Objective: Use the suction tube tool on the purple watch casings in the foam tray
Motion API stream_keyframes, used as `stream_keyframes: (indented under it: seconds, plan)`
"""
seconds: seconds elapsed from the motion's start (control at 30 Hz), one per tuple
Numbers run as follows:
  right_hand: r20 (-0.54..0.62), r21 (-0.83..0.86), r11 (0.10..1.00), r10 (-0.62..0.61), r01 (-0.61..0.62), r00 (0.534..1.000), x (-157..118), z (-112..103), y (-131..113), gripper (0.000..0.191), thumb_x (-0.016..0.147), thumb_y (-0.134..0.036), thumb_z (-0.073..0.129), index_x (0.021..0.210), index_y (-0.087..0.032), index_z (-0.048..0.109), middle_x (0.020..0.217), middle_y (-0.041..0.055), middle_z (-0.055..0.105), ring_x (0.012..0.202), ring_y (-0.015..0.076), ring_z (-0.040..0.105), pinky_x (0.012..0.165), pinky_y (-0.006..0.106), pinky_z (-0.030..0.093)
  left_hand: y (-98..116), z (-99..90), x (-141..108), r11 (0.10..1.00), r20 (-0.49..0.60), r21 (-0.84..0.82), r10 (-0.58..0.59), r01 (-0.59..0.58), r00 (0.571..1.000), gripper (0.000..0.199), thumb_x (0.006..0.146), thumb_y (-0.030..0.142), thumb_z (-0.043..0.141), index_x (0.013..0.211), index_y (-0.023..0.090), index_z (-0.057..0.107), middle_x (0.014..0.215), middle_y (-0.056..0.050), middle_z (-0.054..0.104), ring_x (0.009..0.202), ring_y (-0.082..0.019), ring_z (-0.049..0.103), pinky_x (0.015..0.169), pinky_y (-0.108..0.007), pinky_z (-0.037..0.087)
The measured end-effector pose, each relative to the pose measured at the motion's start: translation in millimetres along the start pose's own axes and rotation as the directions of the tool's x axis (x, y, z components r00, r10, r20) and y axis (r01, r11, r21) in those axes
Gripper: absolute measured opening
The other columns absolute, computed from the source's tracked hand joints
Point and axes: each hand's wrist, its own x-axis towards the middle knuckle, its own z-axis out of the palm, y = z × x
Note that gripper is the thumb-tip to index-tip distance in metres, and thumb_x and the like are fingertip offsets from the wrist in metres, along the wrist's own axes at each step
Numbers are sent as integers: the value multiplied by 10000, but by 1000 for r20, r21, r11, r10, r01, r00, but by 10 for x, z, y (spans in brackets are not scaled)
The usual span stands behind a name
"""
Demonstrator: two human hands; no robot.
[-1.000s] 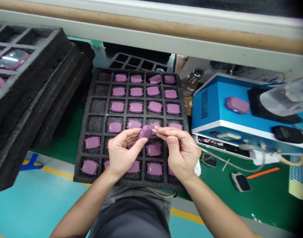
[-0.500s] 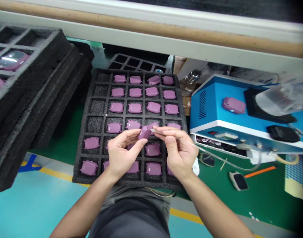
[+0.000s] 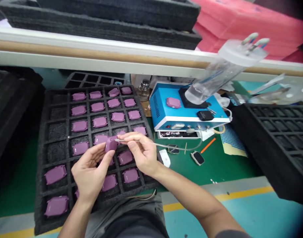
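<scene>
Head view: left hand curled, fingertips gripping a purple plastic case above the lower middle of the black foam tray; right hand pinching a thin clear tube, its metal tip against the case. Blue machine just past the tray's far right corner.

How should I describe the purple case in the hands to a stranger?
On the black foam tray left of the blue machine, find the hands. The purple case is raised in the left hand, not lying in a compartment like its neighbours; the tube in the right hand points at it.
</scene>
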Motion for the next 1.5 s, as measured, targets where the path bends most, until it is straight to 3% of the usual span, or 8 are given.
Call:
stream_keyframes:
  seconds: [0.17, 0.37, 1.5]
  plan:
    - [2, 18, 1000, 15, -15, 1000, 8, 2, 17, 211, 1035, -437, 628, 1058, -250, 722, 1135, 87, 794, 1115, 221, 778, 915, 406, 700, -4, 1, -4, 1000, -7, -11, -8, 8, 1000, 297, 701, 211, 916, 975, 166, 810, 862, -37, 840, 747, -152, 811, 813, -210, 674]
    - [-7, 8, 999, -37, 37, 999, 20, 4, 26, 167, 1040, -380, 629, 1074, -251, 729, 1124, 80, 800, 1078, 202, 785, 894, 374, 701, 6, 14, 9, 1000, -13, -27, -11, 10, 1000, 303, 686, 188, 914, 970, 168, 810, 862, -27, 841, 747, -128, 806, 805, -164, 655]
    - [0, 25, 1000, -2, 2, 1000, 28, 15, 36, 223, 1033, -449, 627, 1059, -248, 722, 1113, 81, 795, 1076, 209, 786, 895, 382, 706, -16, -1, 7, 1000, 1, 18, -7, 7, 1000, 324, 706, 312, 931, 963, 166, 798, 853, -52, 830, 739, -189, 809, 795, -279, 695]
